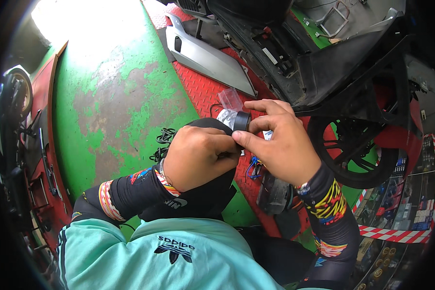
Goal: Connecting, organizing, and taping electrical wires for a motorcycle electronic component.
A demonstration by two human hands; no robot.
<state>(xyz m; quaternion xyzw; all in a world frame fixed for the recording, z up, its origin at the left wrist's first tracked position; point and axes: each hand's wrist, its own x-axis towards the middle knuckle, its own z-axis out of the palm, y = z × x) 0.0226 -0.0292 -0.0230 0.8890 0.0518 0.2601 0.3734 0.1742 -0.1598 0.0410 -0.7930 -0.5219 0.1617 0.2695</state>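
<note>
My right hand (286,140) grips a roll of black tape (242,122) between thumb and fingers. Close beside it, my left hand (198,153) is closed in a pinch, its fingertips almost meeting my right thumb. Whatever the left fingers hold is hidden behind them. Under the hands lie thin blue and yellow wires (254,167). Beyond the tape roll is a piece of clear plastic packaging (230,99). A dark, glossy part (274,194) rests on the red plate below my right hand.
A black scooter body (333,72) with a front wheel (355,152) stands to the right. On the red ramp (198,82) lies a silver side panel (208,55). Black cables (165,137) are on the green floor. A display case edged in red-white tape (396,234) is at lower right.
</note>
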